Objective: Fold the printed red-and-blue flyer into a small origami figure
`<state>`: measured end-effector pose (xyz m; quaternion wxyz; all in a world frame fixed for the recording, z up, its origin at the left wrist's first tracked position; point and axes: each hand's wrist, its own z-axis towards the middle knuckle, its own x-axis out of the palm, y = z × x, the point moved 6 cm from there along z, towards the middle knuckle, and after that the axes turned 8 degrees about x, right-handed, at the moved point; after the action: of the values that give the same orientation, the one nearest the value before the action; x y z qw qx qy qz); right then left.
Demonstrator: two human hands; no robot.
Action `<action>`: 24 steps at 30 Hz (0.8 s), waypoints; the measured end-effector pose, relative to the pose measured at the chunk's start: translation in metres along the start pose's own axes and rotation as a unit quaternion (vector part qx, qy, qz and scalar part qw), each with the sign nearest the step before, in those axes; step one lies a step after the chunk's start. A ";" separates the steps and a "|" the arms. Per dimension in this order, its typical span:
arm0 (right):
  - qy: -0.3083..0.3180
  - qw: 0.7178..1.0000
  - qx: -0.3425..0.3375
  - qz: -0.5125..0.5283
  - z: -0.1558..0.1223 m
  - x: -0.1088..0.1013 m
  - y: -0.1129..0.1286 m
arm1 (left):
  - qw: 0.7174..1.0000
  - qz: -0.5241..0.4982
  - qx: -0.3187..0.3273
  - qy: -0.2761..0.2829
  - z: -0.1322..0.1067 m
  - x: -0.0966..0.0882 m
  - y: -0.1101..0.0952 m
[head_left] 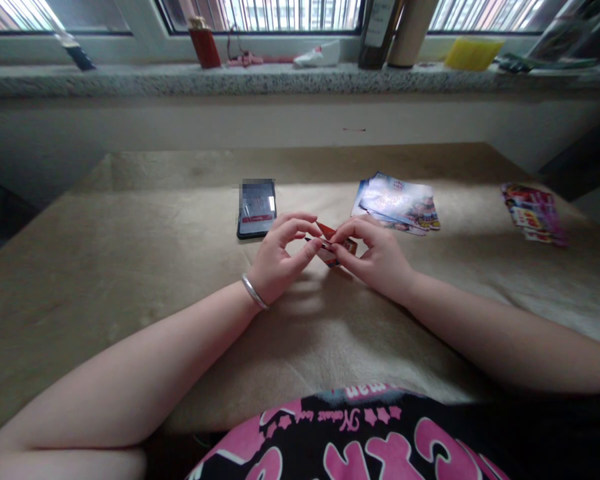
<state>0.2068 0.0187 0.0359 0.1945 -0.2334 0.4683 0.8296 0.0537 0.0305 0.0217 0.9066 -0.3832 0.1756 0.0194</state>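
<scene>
Between my two hands, just above the table, is a small folded piece of printed paper (333, 256) with red, orange and white faces. My left hand (285, 250) pinches its left side between thumb and fingers, a silver bangle at the wrist. On the other side my right hand (375, 250) grips the paper near its middle and right edge. The fingertips almost meet and hide part of the folds. A dark phone (257, 210) lies just beyond my left hand. Beyond my right hand lies a loose pile of glossy printed sheets (400, 200).
Farther right on the cloth-covered table (130, 267) is a stack of colourful red and purple papers (533, 213). Along the stone windowsill (145, 81) stand a red bottle (205, 45), a dark bottle (377, 37), a beige cylinder (410, 37) and a yellow sponge-like block (473, 53).
</scene>
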 end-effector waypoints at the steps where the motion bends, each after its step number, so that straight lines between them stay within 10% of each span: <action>1: 0.001 1.000 0.000 0.003 0.000 0.000 0.000 | 1.000 0.017 0.005 -0.002 0.000 0.000 -0.001; 24: -0.010 0.999 -0.021 0.039 0.003 0.000 -0.004 | 0.997 0.071 0.029 -0.017 0.002 -0.007 0.001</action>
<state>0.2082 0.0233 0.0346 0.1621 -0.2110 0.4580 0.8482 0.0475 0.0332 0.0247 0.9163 -0.3431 0.1880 0.0853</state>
